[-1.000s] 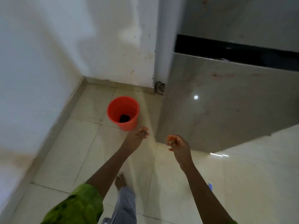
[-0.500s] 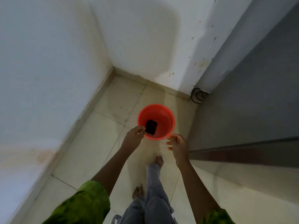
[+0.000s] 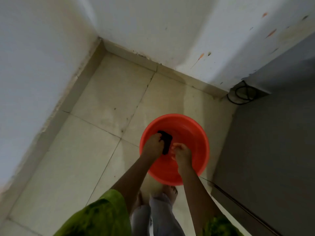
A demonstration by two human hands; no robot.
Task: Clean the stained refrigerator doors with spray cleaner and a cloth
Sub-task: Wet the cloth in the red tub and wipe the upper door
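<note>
The walls (image 3: 42, 48) meet in a corner well beyond the bucket, and the fridge (image 3: 272, 150) stands close on the bucket's right, its grey side taking up that whole flank. The floor (image 3: 95, 133) is pale tile, and the red bucket (image 3: 196, 133) sits on it just ahead of the person's bare feet (image 3: 170, 190). Both arms reach down into the bucket. The left hand (image 3: 152, 146) is inside it on the left, fingers closed round the near edge of a dark cloth (image 3: 166, 141), which looks more like a small pad; its long axis runs from the bucket's far left rim toward the near middle. The right hand (image 3: 181, 151) is just right of the cloth, fingers loosely curled and holding nothing that I can see, tips close to the cloth's lower end but not clearly touching. I'd say the cloth is being rinsed or wrung here, and the left hand already has it, so the right need only close in from the bucket's centre. No spray cleaner is in sight.
</note>
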